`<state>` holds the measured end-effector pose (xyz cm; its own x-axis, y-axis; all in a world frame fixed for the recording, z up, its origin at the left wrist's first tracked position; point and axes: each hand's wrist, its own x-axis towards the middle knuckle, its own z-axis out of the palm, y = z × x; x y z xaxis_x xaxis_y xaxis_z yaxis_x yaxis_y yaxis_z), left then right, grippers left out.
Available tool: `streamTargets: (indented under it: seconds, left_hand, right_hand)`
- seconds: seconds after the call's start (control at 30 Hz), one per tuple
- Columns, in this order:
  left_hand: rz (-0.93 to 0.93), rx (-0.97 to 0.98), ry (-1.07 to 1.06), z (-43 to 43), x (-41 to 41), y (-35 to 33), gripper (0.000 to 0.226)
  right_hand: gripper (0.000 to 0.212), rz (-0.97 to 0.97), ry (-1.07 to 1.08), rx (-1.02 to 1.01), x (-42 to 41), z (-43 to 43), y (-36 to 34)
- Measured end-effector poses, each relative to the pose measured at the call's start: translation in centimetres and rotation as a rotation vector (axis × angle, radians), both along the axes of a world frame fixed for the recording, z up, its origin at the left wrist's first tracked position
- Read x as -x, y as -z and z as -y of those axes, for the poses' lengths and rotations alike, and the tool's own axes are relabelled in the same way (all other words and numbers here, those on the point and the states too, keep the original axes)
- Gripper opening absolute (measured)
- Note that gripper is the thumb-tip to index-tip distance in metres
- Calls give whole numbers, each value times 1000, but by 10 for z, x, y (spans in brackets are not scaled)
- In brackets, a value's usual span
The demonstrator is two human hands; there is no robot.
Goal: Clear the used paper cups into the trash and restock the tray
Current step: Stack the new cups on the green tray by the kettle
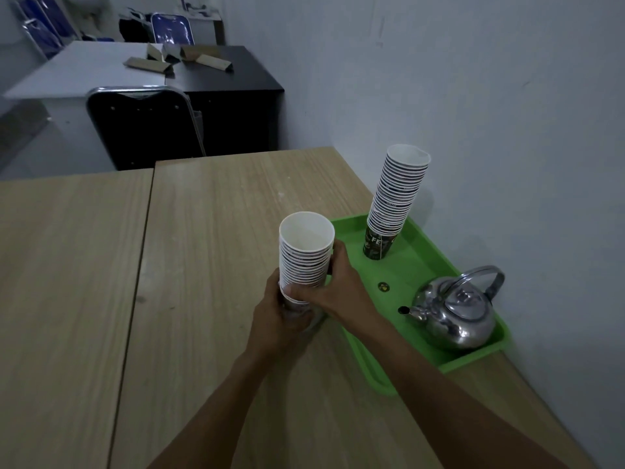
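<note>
Right now both hands are working one nested stack of white paper cups [306, 255], holding it upright just above the pale wood-grain desk [209, 231], right beside the near-left rim of the bright green plastic tray [422, 262]. The left hand [284, 314] is closing around the foot of the stack, fingers wrapping the lowest cups, while the right hand [341, 282] is cupping the side a little higher, thumb pressing across the front. Neither hand is open; both are gripping the same stack.

By my judgement, this load is handling very light but tippy: thin paper walls that are going to crush under a hard squeeze, and nested cups that could slide apart if only the top ones get pulled. Taking it low at the base with a second hand steadying the middle looks like the safe hold.

Counting up: two stacks of cups in view, this one in hand and a taller, slightly leaning stack of white-rimmed paper cups [394, 201] standing at the far end of the tray, its bottom cup dark and printed. One shiny round metal kettle [456, 311] is sitting at the tray's near end, spout pointing left. One tray. No loose single cups and no trash bin are showing anywhere.
</note>
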<state>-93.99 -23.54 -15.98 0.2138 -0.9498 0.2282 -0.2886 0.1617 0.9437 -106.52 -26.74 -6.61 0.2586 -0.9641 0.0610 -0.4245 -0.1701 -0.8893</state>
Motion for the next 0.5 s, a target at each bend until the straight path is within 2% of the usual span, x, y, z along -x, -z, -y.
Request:
streamTargets:
  seconds: [0.1, 0.17, 0.3, 0.5]
  left_hand:
    - [51, -63, -12, -2, 0, 2, 67]
    - [89, -83, -20, -1, -2, 6, 65]
    - [148, -66, -25, 4, -7, 17, 51]
    - [176, -102, -29, 8, -12, 23, 54]
  right_hand:
    - [91, -19, 18, 1, -5, 1, 8]
    - [93, -23, 36, -7, -8, 1, 12]
    - [91, -26, 62, -27, -10, -1, 22]
    - [83, -88, 109, -37, -15, 0, 27]
